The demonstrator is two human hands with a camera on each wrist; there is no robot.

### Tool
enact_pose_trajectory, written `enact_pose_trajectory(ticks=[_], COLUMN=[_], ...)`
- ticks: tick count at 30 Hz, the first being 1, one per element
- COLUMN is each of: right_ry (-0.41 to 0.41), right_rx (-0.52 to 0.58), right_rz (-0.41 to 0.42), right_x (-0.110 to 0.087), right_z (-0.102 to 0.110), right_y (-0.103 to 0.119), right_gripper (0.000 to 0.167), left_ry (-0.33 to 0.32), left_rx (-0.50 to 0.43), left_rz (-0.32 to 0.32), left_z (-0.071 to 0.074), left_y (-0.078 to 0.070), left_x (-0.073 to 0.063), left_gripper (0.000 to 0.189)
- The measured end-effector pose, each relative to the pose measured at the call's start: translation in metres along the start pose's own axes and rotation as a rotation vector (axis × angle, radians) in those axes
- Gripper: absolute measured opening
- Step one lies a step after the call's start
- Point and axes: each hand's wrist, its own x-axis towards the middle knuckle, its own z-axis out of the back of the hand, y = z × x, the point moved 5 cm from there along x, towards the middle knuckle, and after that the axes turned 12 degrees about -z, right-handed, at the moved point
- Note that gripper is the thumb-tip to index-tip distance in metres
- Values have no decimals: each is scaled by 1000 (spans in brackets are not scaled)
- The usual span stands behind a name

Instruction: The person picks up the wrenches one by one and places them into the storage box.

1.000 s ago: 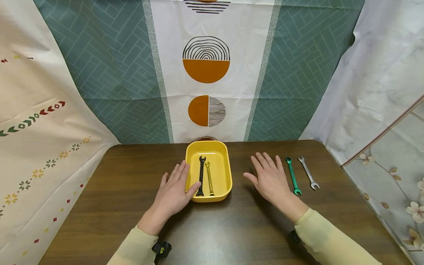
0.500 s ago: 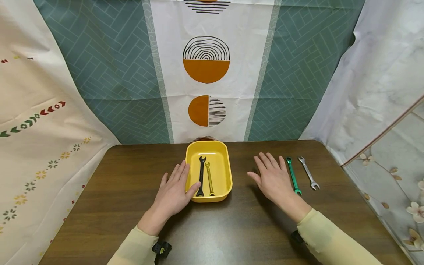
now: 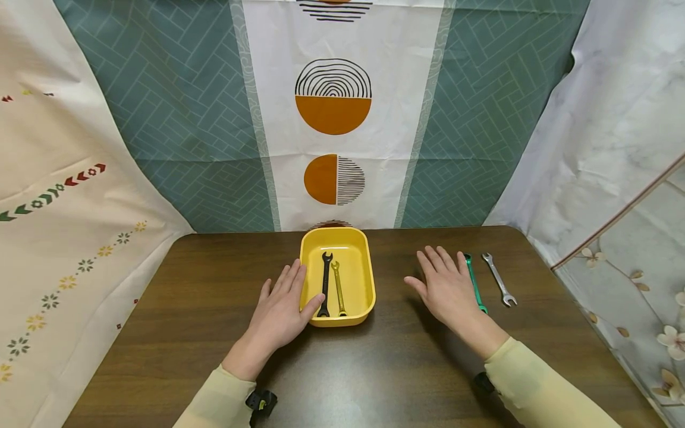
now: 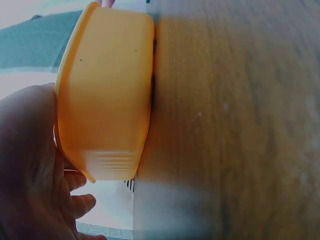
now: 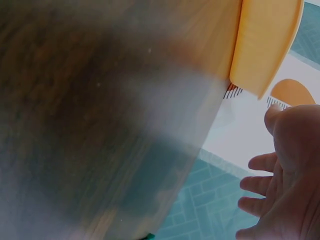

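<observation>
— Where do we see the yellow tray (image 3: 357, 273)?
— We find it at the middle of the frame, on the brown counter (image 3: 353, 374), its far end close to the back edge. Inside lie a black wrench (image 3: 325, 282) and, just to its right, a smaller gold wrench (image 3: 339, 289), both pointing up the picture.
— And our left hand (image 3: 280, 312)?
— We have it at the tray's left side, fingers straight along the rim and thumb reaching over the near left corner, by the black wrench's lower end. It touches the tray without clenching.
— What about our right hand (image 3: 446, 291)?
— We see it right of centre, well apart from the tray, released, back upward and fingers spread. Its outer edge partly covers a green wrench (image 3: 474, 277) in our main view; we can't tell whether they touch.
— Anything further right?
— We spot a silver wrench (image 3: 499, 279) beside the green one, slanting down to the right. Behind the counter, across the top of the frame, hangs a green and white cloth (image 3: 214, 119), and pale yellow sleeves (image 3: 540, 386) enter from the bottom.
</observation>
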Motion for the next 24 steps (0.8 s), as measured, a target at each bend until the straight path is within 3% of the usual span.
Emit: enact_pose_trajectory(ticks=[24], right_ry=[37], right_rx=[-25], right_rz=[-38], right_x=[1], right_z=[-2], right_y=[-19], right_gripper=[74], left_ry=[8], left_rx=[-11], left_rz=[6], left_z=[0], left_y=[1], left_x=[0], left_gripper=[94])
